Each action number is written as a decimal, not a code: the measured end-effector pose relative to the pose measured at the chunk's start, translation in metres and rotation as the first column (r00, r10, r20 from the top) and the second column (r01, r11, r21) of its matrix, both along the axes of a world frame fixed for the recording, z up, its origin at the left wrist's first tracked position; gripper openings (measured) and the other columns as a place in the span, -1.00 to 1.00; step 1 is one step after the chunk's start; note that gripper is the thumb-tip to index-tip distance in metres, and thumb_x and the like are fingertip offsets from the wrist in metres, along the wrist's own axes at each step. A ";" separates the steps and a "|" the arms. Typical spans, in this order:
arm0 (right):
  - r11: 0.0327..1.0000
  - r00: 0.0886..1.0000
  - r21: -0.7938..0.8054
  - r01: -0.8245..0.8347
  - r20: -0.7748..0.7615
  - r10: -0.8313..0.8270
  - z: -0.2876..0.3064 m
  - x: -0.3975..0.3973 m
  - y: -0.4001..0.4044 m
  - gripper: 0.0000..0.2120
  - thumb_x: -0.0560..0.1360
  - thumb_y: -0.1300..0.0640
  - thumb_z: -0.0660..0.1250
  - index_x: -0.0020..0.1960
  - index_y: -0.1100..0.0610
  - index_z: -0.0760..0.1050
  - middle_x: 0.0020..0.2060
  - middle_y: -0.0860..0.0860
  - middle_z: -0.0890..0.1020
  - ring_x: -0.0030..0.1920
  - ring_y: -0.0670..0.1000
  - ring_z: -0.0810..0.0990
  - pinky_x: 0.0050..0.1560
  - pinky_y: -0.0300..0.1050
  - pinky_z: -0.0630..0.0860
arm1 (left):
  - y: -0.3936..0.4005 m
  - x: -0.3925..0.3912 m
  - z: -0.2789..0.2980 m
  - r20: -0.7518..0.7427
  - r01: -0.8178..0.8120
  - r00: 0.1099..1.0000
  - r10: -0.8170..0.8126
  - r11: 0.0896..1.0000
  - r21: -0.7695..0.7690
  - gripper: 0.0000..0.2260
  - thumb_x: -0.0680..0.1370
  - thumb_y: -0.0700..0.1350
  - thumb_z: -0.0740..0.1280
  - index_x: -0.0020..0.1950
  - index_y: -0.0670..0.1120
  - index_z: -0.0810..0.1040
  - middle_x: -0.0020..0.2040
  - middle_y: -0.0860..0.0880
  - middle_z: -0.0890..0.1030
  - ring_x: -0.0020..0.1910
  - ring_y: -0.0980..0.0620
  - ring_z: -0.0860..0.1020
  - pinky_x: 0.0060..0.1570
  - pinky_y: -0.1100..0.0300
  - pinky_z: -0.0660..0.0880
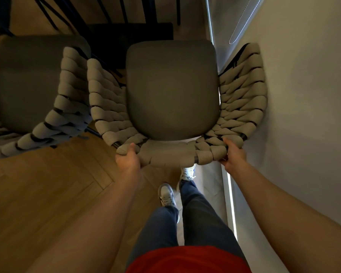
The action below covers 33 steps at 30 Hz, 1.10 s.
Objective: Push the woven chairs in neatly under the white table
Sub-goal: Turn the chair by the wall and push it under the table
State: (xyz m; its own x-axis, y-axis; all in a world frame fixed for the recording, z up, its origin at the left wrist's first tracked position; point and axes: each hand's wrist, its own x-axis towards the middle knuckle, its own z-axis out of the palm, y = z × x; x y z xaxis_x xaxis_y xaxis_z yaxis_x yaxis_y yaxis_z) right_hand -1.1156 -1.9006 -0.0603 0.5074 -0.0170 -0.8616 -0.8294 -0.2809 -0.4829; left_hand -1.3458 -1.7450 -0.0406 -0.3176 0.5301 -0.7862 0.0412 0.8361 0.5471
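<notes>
We see bare forearms and hands [128,162], no sleeves; a red top [187,260] at six o'clock; blue jeans [197,213]; grey-and-white sneakers [166,195] toward twelve.

Herringbone wood floor [47,194] carries two woven chairs [172,91] [37,91] side by side.

The floor [47,190] is of warm brown wood laid in a herringbone pattern, and it becomes darker toward the top of the view, where thin dark furniture legs [106,8] stand in shadow. On the right side a plain pale grey wall [307,115] runs along the whole view. At the foot of this wall a narrow bright strip of light [231,196] shines on the floor.
</notes>
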 end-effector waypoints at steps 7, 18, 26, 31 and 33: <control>1.000 1.000 -0.007 -0.017 -0.013 0.017 0.000 0.025 0.043 -0.49 0.47 0.03 0.44 0.36 0.12 0.40 0.16 0.13 0.58 0.10 0.16 0.59 0.09 0.20 0.58 | 0.039 0.022 0.002 0.018 -0.048 0.999 0.048 0.999 -0.007 -0.50 0.56 -0.04 0.38 0.44 -0.08 0.30 0.19 -0.07 0.50 0.13 -0.14 0.54 0.07 -0.20 0.56; 1.000 0.999 0.029 -0.001 -0.044 0.002 0.003 0.048 0.091 -0.39 0.46 0.06 0.46 0.44 0.13 0.33 0.14 0.12 0.57 -0.02 0.12 0.59 0.05 0.18 0.60 | 0.082 0.035 0.003 0.024 -0.012 1.000 0.013 0.999 -0.041 -0.55 0.57 -0.04 0.36 0.42 -0.07 0.31 0.29 -0.15 0.52 0.17 -0.17 0.56 -0.12 -0.11 0.57; 0.999 0.997 0.013 0.038 -0.075 -0.037 0.004 0.057 0.112 -0.47 0.47 0.05 0.45 0.37 0.11 0.39 0.22 0.14 0.57 0.13 0.18 0.60 0.12 0.27 0.56 | 0.107 0.035 0.008 0.092 0.090 0.992 -0.083 0.993 -0.077 -0.55 0.58 -0.03 0.36 0.43 -0.06 0.33 0.17 -0.10 0.54 0.02 -0.11 0.57 -0.30 0.00 0.56; 0.999 0.996 0.051 0.013 -0.087 -0.009 0.011 0.057 0.109 -0.41 0.48 0.00 0.44 0.43 0.06 0.31 0.24 0.09 0.53 0.18 0.15 0.55 0.14 0.24 0.54 | 0.106 0.019 0.009 0.106 0.261 0.962 -0.250 0.960 -0.104 -0.54 0.58 0.06 0.33 0.42 -0.04 0.34 0.19 -0.09 0.57 0.03 -0.09 0.60 -0.03 -0.11 0.59; 0.997 0.997 0.066 -0.035 -0.061 0.040 0.017 0.054 0.106 -0.38 0.47 -0.05 0.43 0.45 0.07 0.30 0.25 0.06 0.52 0.17 0.12 0.55 0.08 0.17 0.57 | 0.108 0.009 0.013 0.113 0.349 0.935 -0.337 0.930 -0.113 -0.53 0.57 0.11 0.32 0.41 -0.05 0.37 0.22 -0.09 0.59 0.06 -0.08 0.60 0.07 -0.14 0.55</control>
